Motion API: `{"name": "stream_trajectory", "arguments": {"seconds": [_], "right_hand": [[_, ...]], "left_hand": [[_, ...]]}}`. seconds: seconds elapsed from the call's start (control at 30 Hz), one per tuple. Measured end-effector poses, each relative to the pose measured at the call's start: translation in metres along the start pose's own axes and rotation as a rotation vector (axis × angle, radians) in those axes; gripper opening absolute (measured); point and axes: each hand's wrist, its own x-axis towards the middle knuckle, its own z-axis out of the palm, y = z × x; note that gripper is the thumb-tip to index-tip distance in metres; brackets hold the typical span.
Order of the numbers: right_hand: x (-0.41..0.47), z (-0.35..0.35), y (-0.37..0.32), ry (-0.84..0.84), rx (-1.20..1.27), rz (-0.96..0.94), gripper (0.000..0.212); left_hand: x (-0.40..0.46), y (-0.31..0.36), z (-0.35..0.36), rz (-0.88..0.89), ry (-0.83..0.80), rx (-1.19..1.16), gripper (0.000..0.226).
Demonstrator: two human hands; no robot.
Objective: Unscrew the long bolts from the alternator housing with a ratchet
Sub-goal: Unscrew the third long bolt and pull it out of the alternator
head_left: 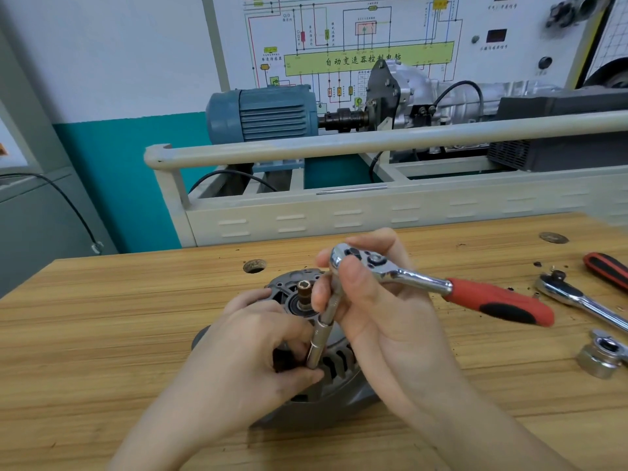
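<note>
The dark grey alternator housing [299,283] lies on the wooden bench, its shaft end [303,289] pointing up. A chrome ratchet [407,275] with a red and black handle [503,302] carries a long extension and socket [321,338] that slants down onto the housing's near rim. My right hand [380,311] grips the ratchet head and the top of the extension. My left hand [258,345] pinches the lower end of the socket against the housing. The bolt under the socket is hidden by my fingers.
A second chrome ratchet [577,300], a red-black handle [608,270] and a large socket [598,358] lie at the right on the bench [102,334]. Two round holes [254,265] pierce the benchtop. Behind stands a trainer rig with a blue motor [265,113] and rail [373,141].
</note>
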Motion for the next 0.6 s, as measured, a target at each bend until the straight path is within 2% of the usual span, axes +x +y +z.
{"name": "stream_trajectory", "arguments": {"seconds": [0.07,0.13,0.23,0.43,0.53,0.6], "right_hand": [[0.0006,-0.0006,-0.0001,-0.018,0.015,0.029,0.025],[0.0022,-0.0024,-0.0003,-0.04,0.041,0.077,0.023],[0.0045,-0.0043,-0.0002,-0.049,0.052,0.131,0.027],[0.0015,0.0007,-0.0009,-0.075,-0.021,0.064,0.025],[-0.001,0.0015,-0.0024,-0.083,-0.026,0.068,0.025],[0.0,0.0023,-0.0033,-0.098,-0.01,0.095,0.023]], "left_hand": [[-0.0005,0.002,-0.0002,0.016,0.017,-0.011,0.033],[-0.0017,0.0002,-0.0009,0.02,0.006,-0.06,0.022],[-0.0014,0.0006,-0.0043,0.028,-0.034,-0.073,0.049],[-0.0008,0.0005,0.0009,-0.015,0.032,-0.076,0.038],[-0.0008,0.0002,0.0032,-0.014,0.057,-0.073,0.043],[-0.0016,0.0018,0.0019,0.007,0.049,-0.044,0.057]]}}
